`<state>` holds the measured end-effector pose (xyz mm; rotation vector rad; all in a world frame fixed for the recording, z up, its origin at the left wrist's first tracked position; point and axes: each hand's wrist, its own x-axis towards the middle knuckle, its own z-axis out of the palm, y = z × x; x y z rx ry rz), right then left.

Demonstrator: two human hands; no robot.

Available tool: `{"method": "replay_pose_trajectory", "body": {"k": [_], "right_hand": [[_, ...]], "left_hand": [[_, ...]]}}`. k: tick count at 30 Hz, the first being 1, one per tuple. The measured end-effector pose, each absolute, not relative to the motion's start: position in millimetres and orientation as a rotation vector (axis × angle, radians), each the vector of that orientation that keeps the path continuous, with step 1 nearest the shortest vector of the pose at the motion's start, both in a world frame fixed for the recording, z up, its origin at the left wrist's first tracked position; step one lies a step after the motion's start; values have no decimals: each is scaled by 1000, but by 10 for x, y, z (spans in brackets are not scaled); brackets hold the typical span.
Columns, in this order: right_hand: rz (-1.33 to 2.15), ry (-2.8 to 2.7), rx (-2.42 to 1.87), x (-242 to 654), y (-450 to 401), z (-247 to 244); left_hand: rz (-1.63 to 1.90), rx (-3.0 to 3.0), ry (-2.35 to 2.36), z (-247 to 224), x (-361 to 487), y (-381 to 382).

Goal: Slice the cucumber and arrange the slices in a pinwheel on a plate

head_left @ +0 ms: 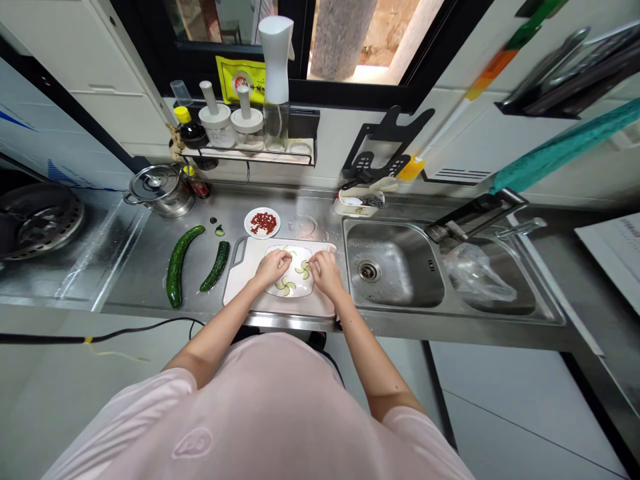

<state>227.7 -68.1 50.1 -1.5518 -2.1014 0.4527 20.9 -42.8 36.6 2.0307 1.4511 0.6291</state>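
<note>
Here, both hands (271, 268) (327, 272) curl inward across opposite edges of the plate (303, 287), grip unclear, open room between.

White-walled kitchen with a window (370, 37) over a long steel surface (143, 260).
Black window frame (301, 37) around two panes, bright daylight through the right one, a thick grey post (343, 33) outside; directly beneath, pale wall (334, 150) and a dark shelf (306, 123) with a thin rail. At left, white panels (65, 53) and a pale wall section with blue patterns (63, 173). At right, a double steel sink (405, 287) sunk into the surface. Streaks of reflected light on the metal; below the front edge, pale grey areas (500, 393), floor or cabinet fronts hard to tell.
</note>
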Motion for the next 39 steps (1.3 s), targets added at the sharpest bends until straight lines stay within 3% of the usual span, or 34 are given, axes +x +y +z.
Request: {"method": "replay_pose_trajectory", "body": {"k": [16, 39], "right_hand": [[345, -2186, -1830, 2193, -702, 54], [269, -2224, -1804, 2145, -703, 20]], "left_hand": [[216, 2453, 1341, 170, 407, -562], [183, 2480, 1315, 131, 508, -551]]}}
